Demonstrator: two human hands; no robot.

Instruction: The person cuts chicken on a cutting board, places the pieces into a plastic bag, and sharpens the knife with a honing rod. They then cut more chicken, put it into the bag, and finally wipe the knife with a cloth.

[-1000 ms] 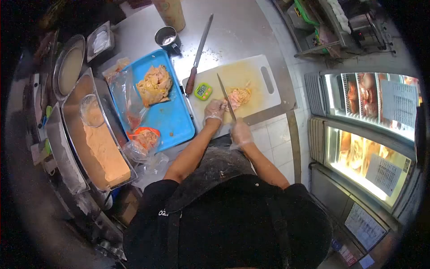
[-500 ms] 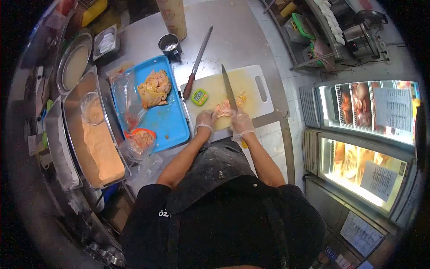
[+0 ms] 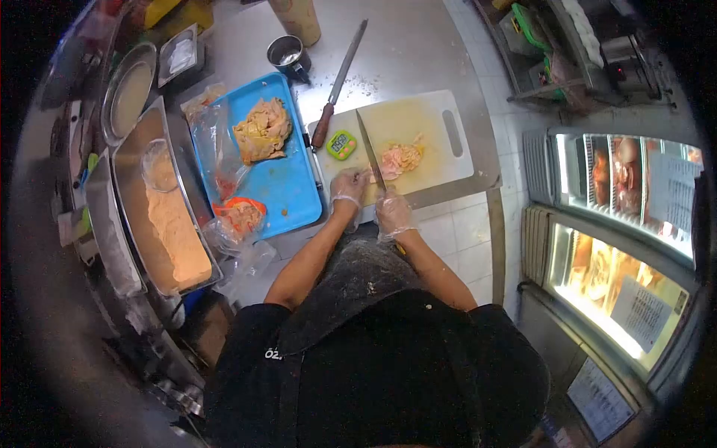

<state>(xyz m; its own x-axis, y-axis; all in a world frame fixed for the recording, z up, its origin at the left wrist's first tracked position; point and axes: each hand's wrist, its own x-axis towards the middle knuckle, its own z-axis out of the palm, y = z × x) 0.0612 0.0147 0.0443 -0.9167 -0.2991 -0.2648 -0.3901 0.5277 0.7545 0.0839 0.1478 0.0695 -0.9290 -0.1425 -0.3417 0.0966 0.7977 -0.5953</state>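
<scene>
A white cutting board [image 3: 433, 164] bears a small pile of cut raw meat [image 3: 400, 159]. My right hand [image 3: 393, 212], in a clear glove, is closed round the handle of a long knife [image 3: 370, 145], whose blade lies across the meat's left edge. My left hand [image 3: 351, 187], also gloved, is beside the blade with its fingers curled on the end of the meat. A green timer [image 3: 341, 145] sits on the board's left part. To the left, a blue tray [image 3: 291, 198] holds a larger heap of raw meat [image 3: 263, 130] and a plastic bag.
A sharpening steel [image 3: 345, 71] lies behind the board, near a metal cup [image 3: 288, 54]. At the left stand a metal pan of orange powder [image 3: 175, 235] and a round bowl [image 3: 127, 101]. Lit display fridges [image 3: 620, 284] are on the right.
The view has shifted, so the board appears further right. The knife now lies at the meat's left edge, with most of the meat to its right; both hands stay close together.
</scene>
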